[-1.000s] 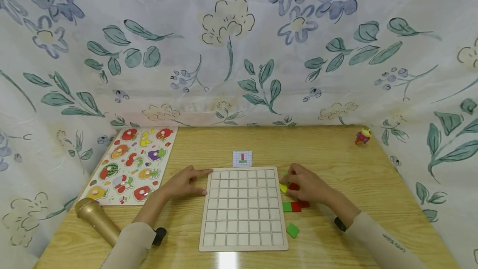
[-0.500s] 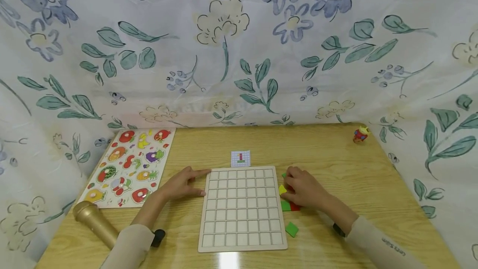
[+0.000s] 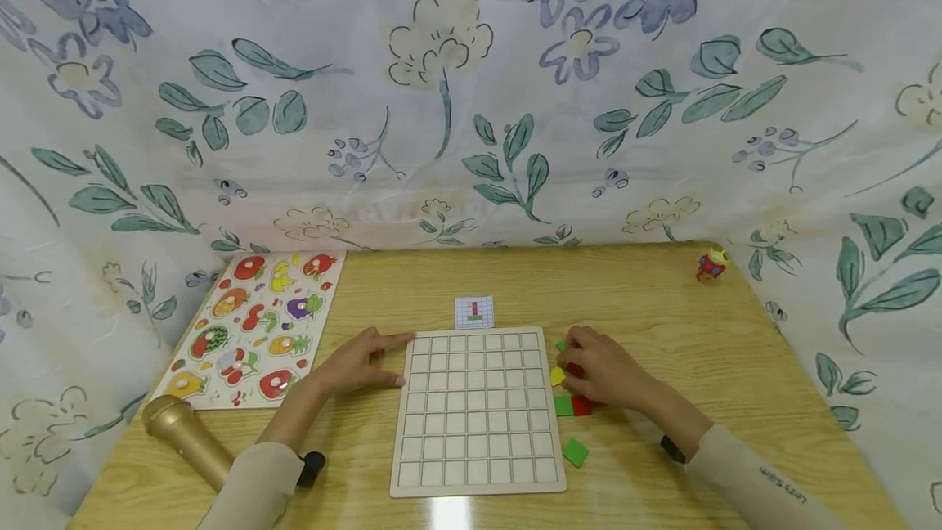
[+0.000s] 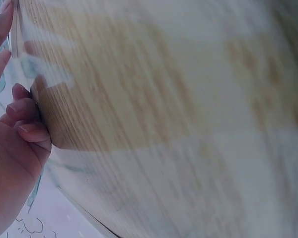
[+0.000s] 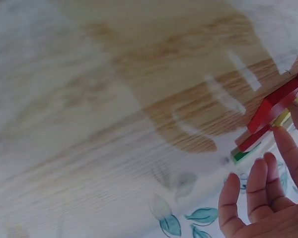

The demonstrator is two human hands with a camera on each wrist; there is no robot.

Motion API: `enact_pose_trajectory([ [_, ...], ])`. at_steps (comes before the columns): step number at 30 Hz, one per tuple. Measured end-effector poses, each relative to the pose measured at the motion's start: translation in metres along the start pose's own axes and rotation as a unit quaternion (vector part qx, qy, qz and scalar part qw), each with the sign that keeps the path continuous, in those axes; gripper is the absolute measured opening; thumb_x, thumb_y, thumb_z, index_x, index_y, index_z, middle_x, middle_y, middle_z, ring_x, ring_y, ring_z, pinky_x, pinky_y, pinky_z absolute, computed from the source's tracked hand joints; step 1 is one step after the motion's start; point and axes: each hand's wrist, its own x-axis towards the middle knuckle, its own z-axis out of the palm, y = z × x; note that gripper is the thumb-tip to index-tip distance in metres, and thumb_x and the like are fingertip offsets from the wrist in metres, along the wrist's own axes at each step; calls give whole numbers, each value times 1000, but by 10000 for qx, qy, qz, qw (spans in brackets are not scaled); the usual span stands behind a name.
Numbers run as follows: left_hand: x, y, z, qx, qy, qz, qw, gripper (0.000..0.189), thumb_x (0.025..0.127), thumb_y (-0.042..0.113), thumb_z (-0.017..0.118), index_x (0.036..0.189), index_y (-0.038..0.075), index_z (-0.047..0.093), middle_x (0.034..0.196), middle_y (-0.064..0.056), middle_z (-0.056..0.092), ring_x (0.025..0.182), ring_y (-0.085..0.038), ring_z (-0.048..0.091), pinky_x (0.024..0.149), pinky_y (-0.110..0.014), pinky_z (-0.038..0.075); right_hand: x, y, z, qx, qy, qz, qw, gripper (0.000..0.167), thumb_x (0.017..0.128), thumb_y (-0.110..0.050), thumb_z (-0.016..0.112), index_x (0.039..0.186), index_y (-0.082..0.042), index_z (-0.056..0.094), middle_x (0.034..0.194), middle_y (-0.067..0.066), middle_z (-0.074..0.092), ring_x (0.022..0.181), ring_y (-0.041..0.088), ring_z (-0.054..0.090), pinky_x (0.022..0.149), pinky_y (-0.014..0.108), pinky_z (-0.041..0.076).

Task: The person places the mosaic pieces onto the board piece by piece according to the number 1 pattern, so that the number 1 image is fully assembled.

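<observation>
The grid board lies bare on the counter; the tiles beside it all seem left to place. The left hand touches its edge, grip apart; the right hand touches a red tile, whether clamped unclear.

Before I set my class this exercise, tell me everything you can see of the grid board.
The board is pale and looks wooden, roughly square, with rounded corners and a plain rim. Thin lines divide it into seven rows of seven squares, all bare. It lies flat on the table, with a small card at its far edge and tiles off its right side. The left hand touches it at the far left corner and left edge.
</observation>
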Motion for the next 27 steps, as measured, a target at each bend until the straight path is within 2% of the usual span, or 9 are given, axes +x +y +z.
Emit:
enact_pose_trajectory([
  [11,0,-3,0,38,14,-29,10000,74,80,40,82,146,21,53,85,-4,36,73,-17,33,65,-29,30,0,1,-1,-321,223,-33,9992,16,77,-23,82,84,-15,70,100,0,55,90,17,54,78,43,48],
  [17,1,-4,0,22,20,-33,10000,74,80,40,82,146,23,53,84,-4,36,74,-17,32,65,-29,29,1,3,-8,-394,230,50,9989,19,77,-26,84,85,-14,73,99,0,55,87,13,52,73,35,44],
  [23,1,-6,2,-7,25,47,10000,75,80,41,82,146,23,52,85,-4,36,73,-16,32,65,-29,29,10,1,-8,-371,606,-195,9973,21,75,-25,86,86,-13,73,96,-1,54,83,11,49,68,31,41],
  [27,0,-7,2,-30,11,48,10000,75,80,40,82,147,22,51,85,-4,36,73,-16,32,65,-29,29,20,-6,-6,-223,690,-285,9970,22,74,-25,87,85,-13,72,94,-2,53,83,10,48,69,31,41],
])
